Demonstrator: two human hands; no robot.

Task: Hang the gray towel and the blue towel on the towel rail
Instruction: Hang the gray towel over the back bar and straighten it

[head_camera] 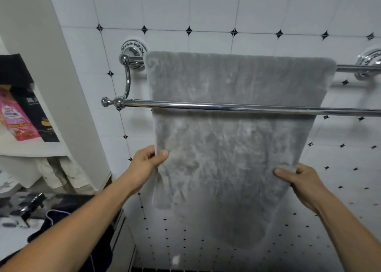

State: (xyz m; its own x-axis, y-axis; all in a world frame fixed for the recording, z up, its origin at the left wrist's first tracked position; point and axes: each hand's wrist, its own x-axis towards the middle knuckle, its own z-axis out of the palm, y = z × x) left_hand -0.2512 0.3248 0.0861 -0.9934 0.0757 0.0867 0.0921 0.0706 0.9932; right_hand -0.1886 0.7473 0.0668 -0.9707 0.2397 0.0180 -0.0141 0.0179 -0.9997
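Head view: one plush, rectangular gray towel drapes over the back bar of the two-bar chrome towel rail, passing behind the front bar. Below the rail, the left hand pinches its left edge; the right hand pinches its right.

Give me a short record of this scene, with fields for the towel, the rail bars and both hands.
gray towel: draped over back bar, hanging behind front bar
front bar: bare where visible
left hand: pinches towel's left edge
right hand: pinches towel's right edge
dark cloth: lies lower left, off the rail
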